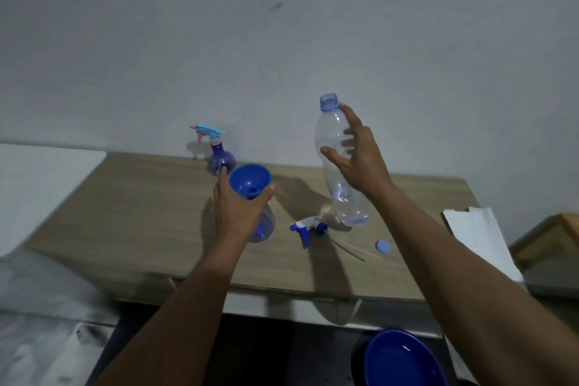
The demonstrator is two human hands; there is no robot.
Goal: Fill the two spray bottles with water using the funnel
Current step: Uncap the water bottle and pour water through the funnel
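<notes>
My left hand (233, 208) grips the neck of an open clear spray bottle (265, 227) standing on the wooden table (125, 216). A blue funnel (250, 180) sits in that bottle's mouth, above my fingers. My right hand (357, 160) holds a clear, uncapped water bottle (336, 166), thumb in front and fingers behind. This bottle leans to the left, its base low over the table, with only a little water at the bottom. A second spray bottle (221, 160), with its pink and light-blue trigger head on, stands at the back by the wall.
A white and blue trigger head (305, 227) with its tube lies between the bottles. A blue cap (383, 247) lies to its right. White paper (479, 235) overhangs the table's right edge. A blue bowl (404, 357) sits below the table's front edge.
</notes>
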